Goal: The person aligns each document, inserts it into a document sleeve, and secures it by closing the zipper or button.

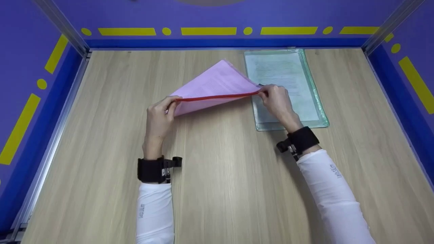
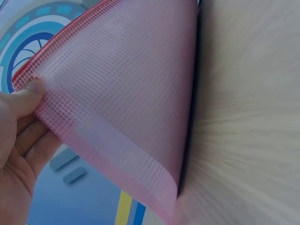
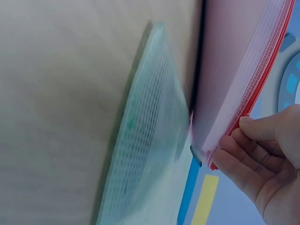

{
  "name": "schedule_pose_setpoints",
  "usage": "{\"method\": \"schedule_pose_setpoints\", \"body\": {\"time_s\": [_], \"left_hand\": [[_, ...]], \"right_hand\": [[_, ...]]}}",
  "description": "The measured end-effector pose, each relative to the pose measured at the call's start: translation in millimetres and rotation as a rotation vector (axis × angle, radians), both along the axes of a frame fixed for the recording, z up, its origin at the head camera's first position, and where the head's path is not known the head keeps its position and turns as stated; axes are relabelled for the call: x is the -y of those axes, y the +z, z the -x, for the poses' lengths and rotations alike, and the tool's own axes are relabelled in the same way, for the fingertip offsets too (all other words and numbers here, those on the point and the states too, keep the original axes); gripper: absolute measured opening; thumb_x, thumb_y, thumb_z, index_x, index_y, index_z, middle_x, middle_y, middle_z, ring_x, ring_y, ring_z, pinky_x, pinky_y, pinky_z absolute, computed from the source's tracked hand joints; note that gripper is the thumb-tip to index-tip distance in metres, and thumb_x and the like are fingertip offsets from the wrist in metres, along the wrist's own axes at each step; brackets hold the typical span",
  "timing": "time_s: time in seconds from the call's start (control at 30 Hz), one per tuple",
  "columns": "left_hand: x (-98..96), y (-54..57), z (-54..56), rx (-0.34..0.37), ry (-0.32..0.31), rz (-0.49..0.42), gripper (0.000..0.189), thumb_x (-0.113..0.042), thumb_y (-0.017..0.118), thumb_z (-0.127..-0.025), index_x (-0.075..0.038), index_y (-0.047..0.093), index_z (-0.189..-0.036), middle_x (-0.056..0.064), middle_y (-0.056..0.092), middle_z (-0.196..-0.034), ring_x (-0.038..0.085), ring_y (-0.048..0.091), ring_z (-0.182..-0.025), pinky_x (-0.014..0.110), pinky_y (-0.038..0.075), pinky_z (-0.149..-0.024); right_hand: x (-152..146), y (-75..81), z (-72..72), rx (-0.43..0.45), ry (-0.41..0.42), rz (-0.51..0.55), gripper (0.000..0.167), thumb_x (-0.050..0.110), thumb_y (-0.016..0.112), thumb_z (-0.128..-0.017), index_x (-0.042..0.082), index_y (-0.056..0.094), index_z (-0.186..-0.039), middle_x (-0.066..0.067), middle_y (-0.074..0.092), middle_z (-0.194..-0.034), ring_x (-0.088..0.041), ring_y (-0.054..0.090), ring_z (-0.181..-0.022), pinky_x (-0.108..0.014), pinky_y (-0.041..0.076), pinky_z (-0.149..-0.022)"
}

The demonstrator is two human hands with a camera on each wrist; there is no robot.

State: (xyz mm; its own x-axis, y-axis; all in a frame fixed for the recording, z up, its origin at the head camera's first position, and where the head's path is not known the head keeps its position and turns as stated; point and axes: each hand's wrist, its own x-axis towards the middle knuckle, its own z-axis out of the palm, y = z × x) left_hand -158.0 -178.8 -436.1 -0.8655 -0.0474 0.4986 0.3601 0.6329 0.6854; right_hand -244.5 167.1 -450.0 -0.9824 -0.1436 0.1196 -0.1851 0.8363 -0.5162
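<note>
A pink mesh zip pouch (image 1: 213, 79) is tilted up off the table, its red zip edge (image 1: 217, 97) raised toward me. My left hand (image 1: 157, 118) pinches the left end of that edge between thumb and fingers. At the other end, my right hand (image 1: 278, 103) pinches the red edge near the corner. Pale paper shows through the mesh (image 2: 122, 70) in the left wrist view. To the right lies a green mesh zip pouch (image 1: 313, 84) with a printed sheet inside, flat on the table; my right hand is above it and partly hides it.
The wooden table (image 1: 217, 189) runs between blue panels (image 1: 217, 43) with yellow marks at the back and both sides. Metal rails (image 1: 51, 145) line the corners and the left edge. Each wrist wears a black strap (image 1: 151, 170) with a small camera.
</note>
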Motion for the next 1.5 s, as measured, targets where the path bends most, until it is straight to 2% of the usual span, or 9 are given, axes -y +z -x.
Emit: {"method": "schedule_pose_setpoints", "body": {"time_s": [0.4,0.67,0.87,1.0,1.07,1.17,1.23,1.4,1.5], "left_hand": [[2.9,-2.5,1.1,0.030,0.018,-0.018,0.014,-0.005,0.065,-0.094,-0.001,0.075,-0.103,0.014,0.077,-0.101,0.025,0.074,-0.090,0.040,0.059,-0.080],[-1.6,-4.3,0.7,0.023,0.045,0.023,0.015,-0.006,0.063,-0.095,-0.001,0.074,-0.104,0.014,0.077,-0.099,0.021,0.072,-0.085,0.039,0.057,-0.076],[-6.0,-2.6,-0.2,-0.014,0.055,0.035,0.015,-0.007,0.063,-0.095,-0.001,0.074,-0.104,0.015,0.077,-0.097,0.023,0.073,-0.085,0.040,0.058,-0.073],[-9.1,-2.1,0.2,-0.036,0.060,0.039,0.015,-0.006,0.063,-0.095,0.001,0.074,-0.104,0.016,0.077,-0.098,0.026,0.075,-0.089,0.040,0.059,-0.075],[-10.7,-1.4,0.2,-0.053,0.066,0.033,0.015,-0.005,0.063,-0.095,0.001,0.074,-0.103,0.017,0.077,-0.099,0.027,0.075,-0.090,0.041,0.059,-0.075],[-13.2,0.2,-1.0,-0.077,0.065,0.031,0.014,-0.004,0.063,-0.095,0.001,0.074,-0.103,0.017,0.077,-0.099,0.027,0.075,-0.090,0.040,0.060,-0.075],[-15.2,1.3,-2.1,-0.090,0.055,0.026,0.014,-0.004,0.064,-0.094,0.000,0.074,-0.103,0.016,0.077,-0.099,0.027,0.075,-0.091,0.040,0.060,-0.076],[-22.3,4.5,-3.5,-0.107,-0.024,0.022,0.014,-0.005,0.066,-0.093,-0.003,0.076,-0.103,0.013,0.078,-0.099,0.023,0.075,-0.094,0.038,0.060,-0.078],[-26.9,5.9,-3.3,-0.093,-0.111,0.041,0.015,-0.006,0.067,-0.092,-0.004,0.077,-0.104,0.010,0.078,-0.099,0.015,0.073,-0.082,0.030,0.058,-0.072]], "right_hand": [[-35.2,-8.7,8.2,-0.024,-0.069,0.026,0.018,0.008,0.063,-0.094,-0.005,0.074,-0.100,-0.023,0.075,-0.098,-0.035,0.070,-0.088,-0.046,0.054,-0.078],[-40.4,-12.9,8.9,-0.056,-0.151,0.077,0.019,0.008,0.061,-0.094,-0.005,0.075,-0.098,-0.022,0.075,-0.095,-0.032,0.069,-0.086,-0.042,0.050,-0.073],[-35.7,-17.6,0.5,0.023,-0.230,0.185,0.024,0.016,0.063,-0.095,-0.001,0.075,-0.108,-0.020,0.076,-0.102,-0.028,0.070,-0.090,-0.029,0.049,-0.073],[-26.5,-15.6,-9.7,0.109,-0.265,0.331,0.031,0.025,0.062,-0.097,0.000,0.074,-0.111,-0.019,0.075,-0.100,-0.017,0.067,-0.082,-0.016,0.046,-0.066],[-19.6,-12.5,-15.5,0.175,-0.269,0.427,0.037,0.030,0.060,-0.098,-0.001,0.073,-0.111,-0.020,0.074,-0.100,-0.016,0.068,-0.082,-0.015,0.050,-0.067],[-7.2,-9.0,-22.7,0.317,-0.273,0.598,0.048,0.038,0.056,-0.100,-0.004,0.068,-0.121,-0.022,0.072,-0.113,-0.021,0.072,-0.096,-0.021,0.058,-0.080],[1.9,-7.5,-27.0,0.422,-0.281,0.718,0.056,0.042,0.053,-0.101,-0.005,0.060,-0.131,-0.022,0.068,-0.125,-0.025,0.070,-0.110,-0.028,0.058,-0.090],[22.1,-9.1,-36.6,0.604,-0.307,1.052,0.062,0.043,0.046,-0.103,-0.004,0.044,-0.145,-0.023,0.055,-0.143,-0.031,0.059,-0.129,-0.038,0.052,-0.104],[30.7,-11.6,-40.9,0.685,-0.278,1.249,0.066,0.043,0.041,-0.105,-0.004,0.033,-0.150,-0.025,0.045,-0.150,-0.034,0.051,-0.136,-0.042,0.046,-0.110]]}}
